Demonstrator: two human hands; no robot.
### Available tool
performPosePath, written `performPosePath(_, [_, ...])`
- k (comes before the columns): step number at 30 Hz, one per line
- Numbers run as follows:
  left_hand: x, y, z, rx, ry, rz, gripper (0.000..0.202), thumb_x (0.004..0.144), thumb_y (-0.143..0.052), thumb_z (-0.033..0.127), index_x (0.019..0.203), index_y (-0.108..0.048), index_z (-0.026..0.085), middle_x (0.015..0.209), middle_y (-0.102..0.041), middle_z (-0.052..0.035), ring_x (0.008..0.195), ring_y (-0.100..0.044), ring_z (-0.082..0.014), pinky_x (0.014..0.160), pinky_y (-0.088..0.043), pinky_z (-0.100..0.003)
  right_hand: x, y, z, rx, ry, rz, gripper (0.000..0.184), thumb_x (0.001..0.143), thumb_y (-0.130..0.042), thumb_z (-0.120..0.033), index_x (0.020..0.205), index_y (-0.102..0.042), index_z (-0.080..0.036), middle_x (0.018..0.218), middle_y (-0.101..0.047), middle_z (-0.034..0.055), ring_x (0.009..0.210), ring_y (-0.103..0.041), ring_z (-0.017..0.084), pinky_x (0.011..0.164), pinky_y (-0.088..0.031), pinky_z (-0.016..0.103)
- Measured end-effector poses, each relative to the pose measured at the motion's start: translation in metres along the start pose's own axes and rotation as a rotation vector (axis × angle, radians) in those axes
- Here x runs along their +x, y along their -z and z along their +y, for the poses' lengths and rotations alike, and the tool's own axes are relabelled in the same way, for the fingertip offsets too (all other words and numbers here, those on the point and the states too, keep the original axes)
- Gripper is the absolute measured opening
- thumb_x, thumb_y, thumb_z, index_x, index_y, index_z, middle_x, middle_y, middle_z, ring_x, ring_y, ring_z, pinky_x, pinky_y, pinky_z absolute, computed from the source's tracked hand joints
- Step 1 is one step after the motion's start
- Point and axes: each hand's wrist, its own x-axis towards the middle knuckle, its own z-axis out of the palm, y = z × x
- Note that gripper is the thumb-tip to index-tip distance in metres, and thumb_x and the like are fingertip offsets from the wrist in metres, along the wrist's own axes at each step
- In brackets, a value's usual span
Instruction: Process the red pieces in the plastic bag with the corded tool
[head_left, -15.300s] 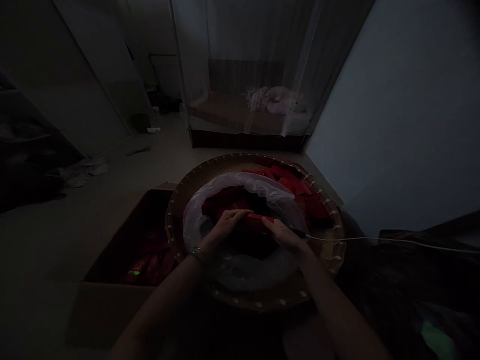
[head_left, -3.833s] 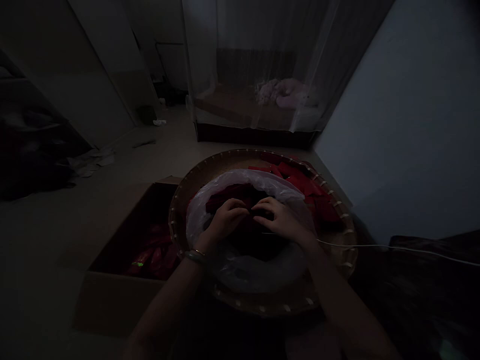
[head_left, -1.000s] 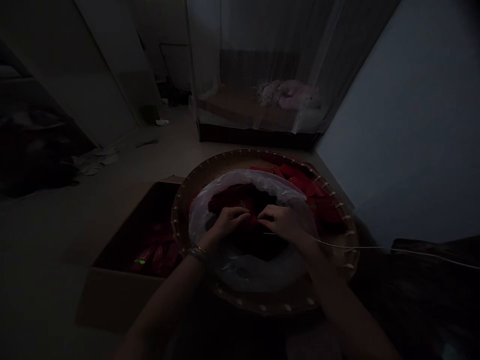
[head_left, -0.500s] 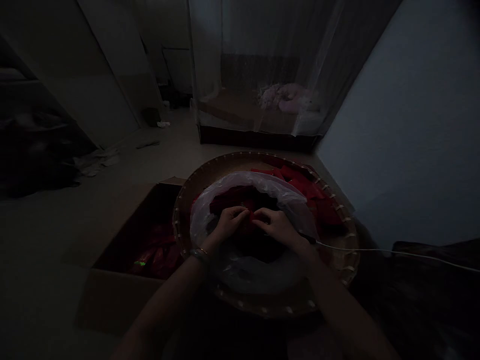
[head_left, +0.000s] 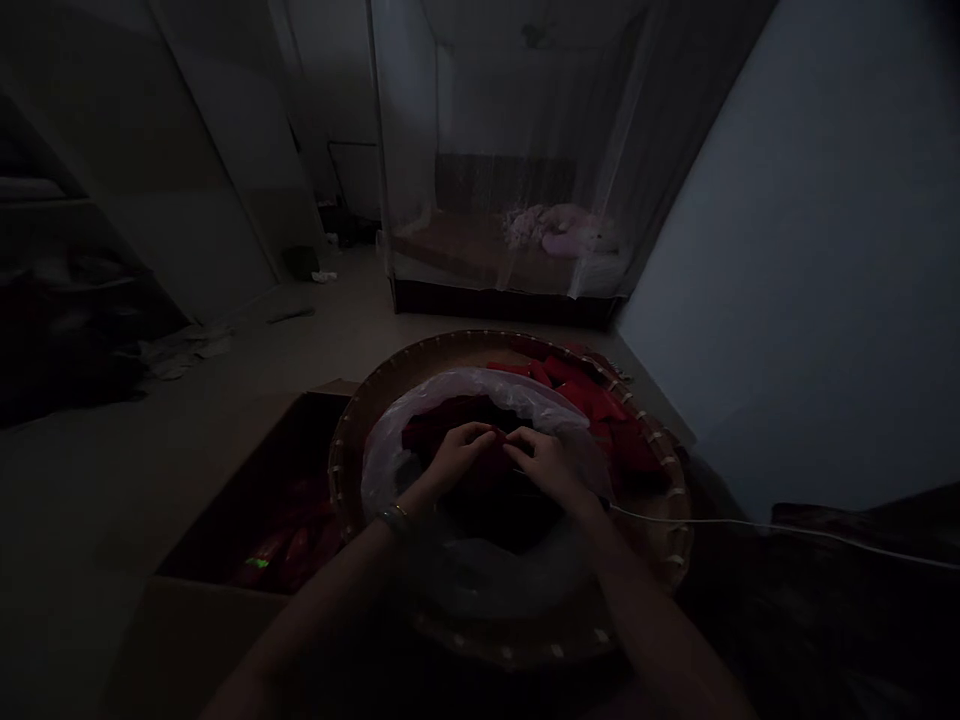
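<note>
Over the middle of the tray (head_left: 339, 470), the person's two hands were close together, above the wide mouth of a pale bag (head_left: 390, 425). The left hand (head_left: 459, 452) had its grip pinched, thumb to fingertips, on what looked to me like the edge of a red piece (head_left: 492, 460); the light was too poor to make out its full shape. The right hand (head_left: 546, 464) faced it with finger and thumb bent toward the same piece, and I could not tell whether that grip was clamped on it or just beside it. So the red piece was above the tray's middle, between both sets of fingertips, probably so that each hand could steady one side of it.

The bag lay inside the tray with its rim spread, I supposed to leave its dark inside easy to reach. Red packets (head_left: 592, 395) were heaped along the tray's far right side, outside the bag, perhaps to be out of the hands' way.

Just left of the tray stood a box (head_left: 202, 625) with shiny packets (head_left: 296, 550) in it, seemingly handy for the left arm. A white cord (head_left: 697, 520) ran off to the tray's right; its dark end was partly hidden by the right arm. Beyond the tray was a netted bed (head_left: 457, 238).
</note>
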Motion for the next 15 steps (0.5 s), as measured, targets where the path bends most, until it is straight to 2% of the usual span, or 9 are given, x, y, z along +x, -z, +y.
performPosePath(3, [0.003, -0.003, 0.003, -0.132, 0.147, -0.125, 0.039, 0.072, -0.065, 0.042, 0.096, -0.067, 0.011, 0.079, -0.066, -0.0041, 0.068, -0.057, -0.0141, 0.06, -0.041, -0.022, 0.002, 0.004, 0.007, 0.017, -0.039, 0.103, 0.018, 0.079, -0.056, -0.033, 0.088, -0.063, -0.019, 0.085, -0.067, 0.0025, 0.079, -0.062, 0.018, 0.073, -0.047, 0.029])
performPosePath(6, [0.0, -0.007, 0.002, -0.181, 0.2, -0.055, 0.038, 0.066, -0.069, 0.045, 0.078, -0.067, 0.009, 0.064, -0.06, -0.0007, 0.056, -0.051, -0.0099, 0.052, -0.036, -0.019, 0.006, 0.001, 0.016, 0.039, -0.018, 0.216, 0.028, 0.076, -0.06, -0.032, 0.101, -0.061, -0.019, 0.097, -0.065, 0.0068, 0.079, -0.06, 0.018, 0.073, -0.048, 0.031])
performPosePath(9, [-0.004, -0.011, 0.0, -0.257, 0.203, 0.025, 0.039, 0.062, -0.073, 0.046, 0.073, -0.064, 0.01, 0.064, -0.059, -0.0001, 0.057, -0.05, -0.0093, 0.052, -0.036, -0.019, 0.009, -0.004, 0.022, 0.125, -0.056, 0.234, 0.044, 0.071, -0.064, -0.036, 0.11, -0.058, -0.016, 0.104, -0.063, 0.0095, 0.073, -0.059, 0.017, 0.067, -0.049, 0.03])
performPosePath(12, [-0.005, -0.014, -0.001, -0.336, 0.23, 0.054, 0.042, 0.059, -0.074, 0.047, 0.077, -0.064, 0.01, 0.07, -0.061, -0.0016, 0.061, -0.053, -0.0105, 0.055, -0.039, -0.019, 0.01, -0.005, 0.022, 0.247, -0.184, 0.115, 0.035, 0.071, -0.063, -0.044, 0.09, -0.065, -0.014, 0.083, -0.066, 0.0053, 0.067, -0.059, 0.017, 0.061, -0.047, 0.027])
performPosePath(15, [-0.006, -0.015, -0.003, -0.369, 0.229, 0.004, 0.046, 0.059, -0.076, 0.045, 0.087, -0.065, 0.01, 0.077, -0.064, -0.0038, 0.065, -0.056, -0.0116, 0.059, -0.042, -0.021, 0.008, -0.003, 0.02, 0.31, -0.26, 0.106, 0.034, 0.068, -0.063, -0.046, 0.078, -0.066, -0.014, 0.067, -0.064, 0.0023, 0.056, -0.055, 0.015, 0.051, -0.041, 0.024])
